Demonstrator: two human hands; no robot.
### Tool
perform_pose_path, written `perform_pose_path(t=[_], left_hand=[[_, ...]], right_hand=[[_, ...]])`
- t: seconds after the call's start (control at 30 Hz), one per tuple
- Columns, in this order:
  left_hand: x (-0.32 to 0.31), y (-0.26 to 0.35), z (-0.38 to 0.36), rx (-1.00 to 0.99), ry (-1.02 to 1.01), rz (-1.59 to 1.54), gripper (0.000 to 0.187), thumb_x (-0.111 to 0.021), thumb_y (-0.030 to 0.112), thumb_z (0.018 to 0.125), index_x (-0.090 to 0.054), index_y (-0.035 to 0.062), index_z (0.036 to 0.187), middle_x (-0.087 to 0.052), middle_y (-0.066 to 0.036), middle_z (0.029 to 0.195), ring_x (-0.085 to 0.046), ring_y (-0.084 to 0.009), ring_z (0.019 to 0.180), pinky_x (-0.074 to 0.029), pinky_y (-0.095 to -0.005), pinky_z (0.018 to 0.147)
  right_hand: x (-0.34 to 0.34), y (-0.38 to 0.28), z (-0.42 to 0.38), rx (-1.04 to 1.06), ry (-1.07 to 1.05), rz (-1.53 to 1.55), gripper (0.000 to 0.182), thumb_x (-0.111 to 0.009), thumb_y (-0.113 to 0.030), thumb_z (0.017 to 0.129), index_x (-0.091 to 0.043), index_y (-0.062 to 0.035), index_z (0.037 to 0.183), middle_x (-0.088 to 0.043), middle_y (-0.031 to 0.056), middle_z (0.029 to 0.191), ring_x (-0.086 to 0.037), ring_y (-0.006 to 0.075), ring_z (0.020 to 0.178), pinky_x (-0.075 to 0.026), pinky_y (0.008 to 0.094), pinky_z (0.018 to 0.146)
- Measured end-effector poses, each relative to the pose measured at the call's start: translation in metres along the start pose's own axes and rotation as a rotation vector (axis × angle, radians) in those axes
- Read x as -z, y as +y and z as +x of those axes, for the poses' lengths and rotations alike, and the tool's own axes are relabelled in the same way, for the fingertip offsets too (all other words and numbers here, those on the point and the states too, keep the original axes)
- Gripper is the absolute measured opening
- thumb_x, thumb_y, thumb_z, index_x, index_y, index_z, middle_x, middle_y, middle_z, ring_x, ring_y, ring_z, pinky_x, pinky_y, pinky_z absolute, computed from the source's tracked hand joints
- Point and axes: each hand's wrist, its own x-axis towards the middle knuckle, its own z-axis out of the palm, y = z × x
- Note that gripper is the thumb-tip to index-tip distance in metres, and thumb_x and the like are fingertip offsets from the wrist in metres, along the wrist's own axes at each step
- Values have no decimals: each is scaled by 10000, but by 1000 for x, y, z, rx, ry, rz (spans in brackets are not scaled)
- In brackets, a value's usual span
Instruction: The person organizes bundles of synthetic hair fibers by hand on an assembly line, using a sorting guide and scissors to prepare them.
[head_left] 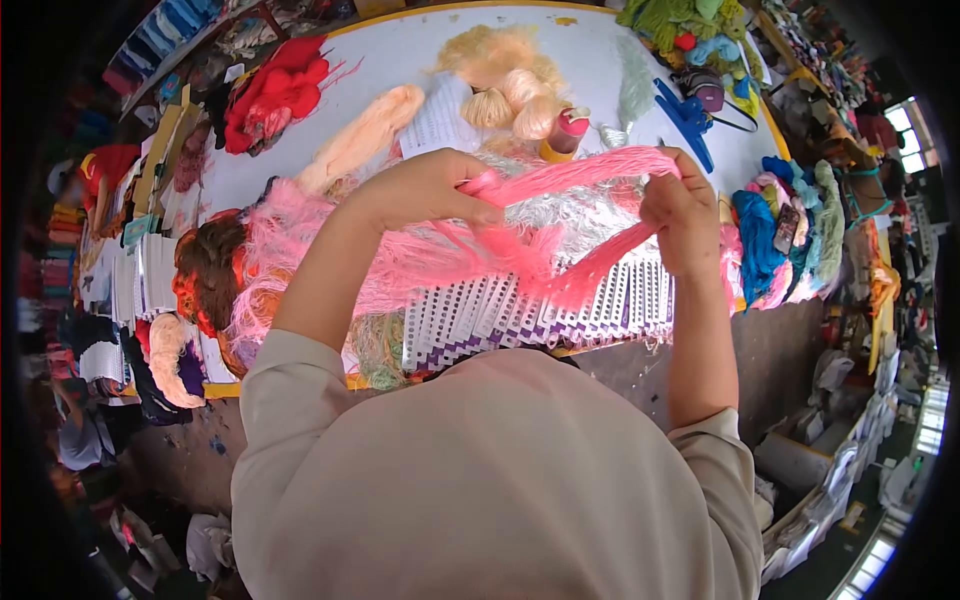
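A skein of bright pink yarn (585,177) is stretched in a loop between my two hands, above the near side of the table. My left hand (440,190) is closed around its left end, thumb against the strands. At the other end, my right hand (685,215) grips the yarn with curled fingers, and a lower strand bundle slants down from it towards the middle. Below lies a row of white cards with punched holes and purple edges (540,315). Loose pink and whitish yarn (300,245) is heaped beneath and left of my left hand.
On the white table (385,55) lie a peach skein (365,135), cream yarn balls (522,92), a pink-wound cone (567,133), red yarn (278,95) and a blue tool (686,122). Blue yarn (760,245) hangs at the right edge. Another person in red (108,170) is at far left.
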Motion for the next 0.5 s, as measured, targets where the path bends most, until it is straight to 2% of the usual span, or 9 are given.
perform_pose_path(t=[0.1, 0.17, 0.2, 0.27, 0.3, 0.33, 0.4, 0.43, 0.5], left_hand=[[9, 20, -19, 21, 122, -31, 190, -712, 229, 862, -638, 67, 797, -555, 46, 677, -488, -43, 621, -374, -235, 558], [29, 26, -31, 58, 190, -199, 186, -700, 222, 877, -652, 54, 813, -542, 56, 674, -501, -41, 628, -387, -225, 572], [37, 29, -38, 0, 209, -125, 190, -703, 233, 884, -690, 44, 894, -578, 50, 704, -483, -31, 602, -374, -206, 556], [41, 41, -52, -25, 276, -32, 209, -706, 243, 885, -701, 41, 938, -577, 52, 697, -463, -29, 587, -354, -202, 542], [41, 42, -57, -51, 339, 63, 236, -710, 254, 885, -713, 39, 983, -575, 53, 690, -443, -27, 572, -334, -198, 528], [45, 29, -55, -169, 407, 34, 186, -662, 228, 911, -696, 49, 945, -500, 85, 629, -332, 10, 496, -247, -164, 474], [49, 34, -62, -119, 516, -32, 211, -643, 247, 930, -697, 43, 929, -488, 89, 626, -314, 14, 492, -247, -158, 482], [51, 36, -64, -75, 621, -94, 243, -624, 267, 948, -698, 38, 912, -476, 93, 623, -296, 18, 487, -246, -151, 491], [58, 16, -68, -88, 631, -97, 279, -558, 282, 991, -679, 33, 1022, -444, 91, 611, -269, 14, 445, -236, -151, 446]], right_hand=[[10, -7, 1, -29, -55, -199, 121, -604, -139, 920, -632, -51, 997, -497, -72, 690, -386, 15, 549, -306, 195, 504], [16, -11, -4, -149, -181, -509, 145, -653, -208, 917, -651, -67, 949, -478, -87, 679, -386, 11, 563, -301, 194, 509], [20, -16, -7, -209, -307, -580, 208, -678, -282, 914, -662, -75, 919, -464, -95, 669, -393, 10, 574, -300, 193, 513], [31, -20, -13, -306, -373, -458, 238, -673, -312, 919, -664, -75, 895, -459, -88, 659, -400, 17, 566, -306, 191, 513], [33, -14, -16, -243, -333, -275, 263, -633, -328, 949, -646, -66, 934, -464, -75, 651, -375, 28, 538, -290, 198, 492], [37, -19, -18, -216, -308, -84, 263, -604, -316, 967, -630, -54, 960, -441, -71, 634, -347, 33, 520, -273, 205, 478], [37, -28, -17, -147, -320, 220, 270, -523, -275, 1012, -589, -14, 1026, -361, -63, 596, -267, 36, 489, -220, 217, 450], [35, -33, -17, -142, -304, 219, 281, -520, -273, 1014, -592, -3, 1033, -338, -62, 594, -261, 33, 487, -214, 214, 449], [27, -41, -20, -144, -287, 193, 305, -509, -257, 1019, -595, 22, 1107, -341, -61, 612, -264, 26, 491, -204, 199, 449]])
